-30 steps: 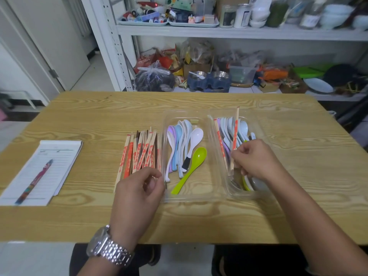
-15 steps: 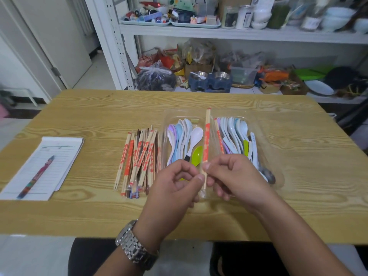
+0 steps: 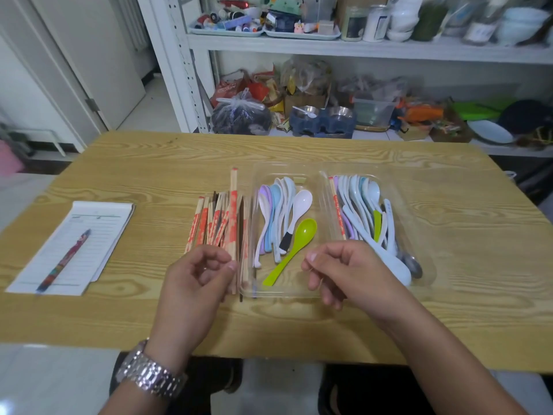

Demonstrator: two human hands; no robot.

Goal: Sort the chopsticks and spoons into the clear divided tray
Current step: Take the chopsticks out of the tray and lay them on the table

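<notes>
The left hand [image 3: 199, 275] pinches one paper-wrapped chopstick [image 3: 233, 205] between thumb and curled fingers near its lower end. The chopstick points away from the person and stands over the chopstick pile [image 3: 209, 224]. A metal wristwatch [image 3: 149, 375] is on that wrist.

The right hand [image 3: 344, 272] hovers over the near edge of the clear divided tray [image 3: 278, 294]. Its fingers are loosely curled and nothing is in its grasp.

The chopstick pile lies lengthwise on the table [image 3: 478, 265], just beside the tray's left wall. Whether the rightmost sticks touch the rim or pass under it cannot be told.

The tray sits at the middle of the table, and two compartments show side by side.
- **Left compartment:** a fan of pastel spoons [image 3: 279, 211], with a green spoon [image 3: 294, 248] lying diagonally at their right, bowl away from the person.
- **Right compartment:** more pale spoons [image 3: 359, 211] and a metal spoon [image 3: 414, 266] at the near right corner. One wrapped chopstick [image 3: 336, 211] lies along the divider wall among them.

A notepad [image 3: 89, 235] lies well to the left on the table, with a pen [image 3: 64, 260] on top of it. A cluttered white shelf [image 3: 359, 47] stands behind the table.
</notes>
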